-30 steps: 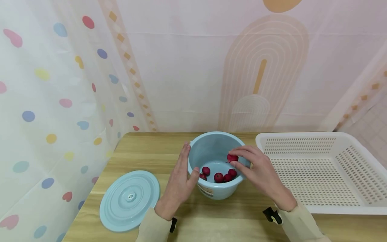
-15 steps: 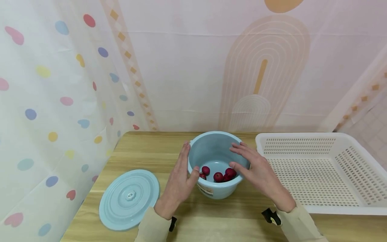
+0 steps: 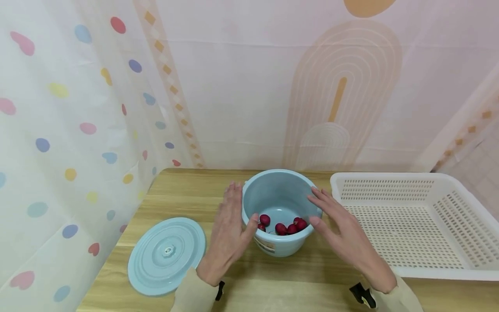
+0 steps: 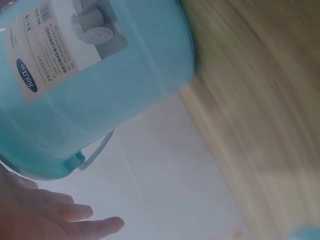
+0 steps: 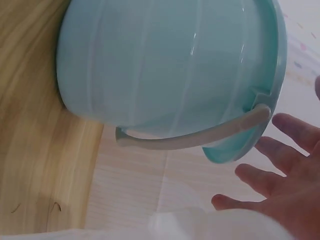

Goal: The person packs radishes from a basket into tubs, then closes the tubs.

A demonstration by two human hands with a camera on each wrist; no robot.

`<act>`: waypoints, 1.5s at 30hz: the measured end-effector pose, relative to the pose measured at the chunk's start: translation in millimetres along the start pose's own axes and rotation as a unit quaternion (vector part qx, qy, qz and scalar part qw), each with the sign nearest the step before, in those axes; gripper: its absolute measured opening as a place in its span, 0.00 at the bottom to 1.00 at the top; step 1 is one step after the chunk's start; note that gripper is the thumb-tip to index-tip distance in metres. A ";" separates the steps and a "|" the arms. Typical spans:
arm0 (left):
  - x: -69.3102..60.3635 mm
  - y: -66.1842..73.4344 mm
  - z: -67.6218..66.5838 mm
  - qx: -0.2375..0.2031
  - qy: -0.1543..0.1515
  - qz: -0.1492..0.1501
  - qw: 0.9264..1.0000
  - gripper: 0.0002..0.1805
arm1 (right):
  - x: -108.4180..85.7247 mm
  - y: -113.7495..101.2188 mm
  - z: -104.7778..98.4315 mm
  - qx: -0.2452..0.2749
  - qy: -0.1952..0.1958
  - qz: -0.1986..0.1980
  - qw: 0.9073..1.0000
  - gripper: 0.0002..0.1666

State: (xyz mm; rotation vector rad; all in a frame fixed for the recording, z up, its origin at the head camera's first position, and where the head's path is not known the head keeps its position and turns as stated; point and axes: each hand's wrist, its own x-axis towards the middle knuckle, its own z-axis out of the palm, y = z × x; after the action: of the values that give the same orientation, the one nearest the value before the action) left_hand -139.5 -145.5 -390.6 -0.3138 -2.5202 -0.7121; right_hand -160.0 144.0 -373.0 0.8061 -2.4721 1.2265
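A light blue bucket [image 3: 278, 188] stands upright on the table, with several small round red fruits [image 3: 281, 229] on its bottom. At its left rim is my left hand [image 3: 227, 232], fingers straight and thumb over the near edge. My right hand [image 3: 347, 232] is at the right rim with its fingers spread and nothing held. In the left wrist view, the left fingers extend beside the bucket [image 4: 115, 75], which carries a printed label. From the right wrist view, the right fingertips lie close to the rim; the bucket's handle [image 5: 195, 137] hangs down. Whether either hand touches the rim, I cannot tell.
The bucket's round light blue lid [image 3: 167, 253] lies on the wooden table [image 3: 273, 290] at the left. A large white perforated basket [image 3: 405, 236] stands at the right. Patterned curtains [image 3: 241, 99] hang behind and left of the table.
The right hand has let go of a red fruit, which dropped into the bucket among the others. It has since moved outward to the right rim. The left hand has shifted slightly left.
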 end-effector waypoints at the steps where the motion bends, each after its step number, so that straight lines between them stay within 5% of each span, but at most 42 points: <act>1: -1.4 0.0 -2.6 0.003 0.000 0.000 1.000 0.44 | -1.2 -1.1 0.4 0.002 0.003 -0.005 1.000 0.29; 9: -17.5 -9.6 -34.7 0.033 -0.023 -0.010 0.999 0.42 | -8.1 -20.4 6.2 0.059 0.041 -0.087 0.994 0.32; 17: -46.3 -35.8 -72.9 0.085 -0.032 -0.029 0.995 0.41 | -7.3 -40.6 28.3 0.124 0.087 -0.255 0.955 0.30; 28: -84.7 -81.6 -112.6 0.103 0.009 -0.054 0.993 0.39 | -18.5 -67.1 52.0 0.085 -0.004 -0.311 0.947 0.32; 37: -105.7 -115.8 -125.7 0.108 -0.030 -0.119 0.987 0.40 | -18.2 -74.0 71.0 0.054 -0.078 -0.274 0.957 0.32; 45: -117.3 -138.2 -130.5 0.086 -0.103 -0.198 0.971 0.45 | -7.5 -82.6 94.7 0.112 -0.153 -0.140 0.972 0.31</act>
State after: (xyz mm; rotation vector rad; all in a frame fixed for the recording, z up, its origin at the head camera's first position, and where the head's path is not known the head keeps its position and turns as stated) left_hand -35.0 -341.6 -414.3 0.1935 -2.8580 -0.6249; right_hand -104.7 31.2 -380.4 1.4494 -2.3552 1.3745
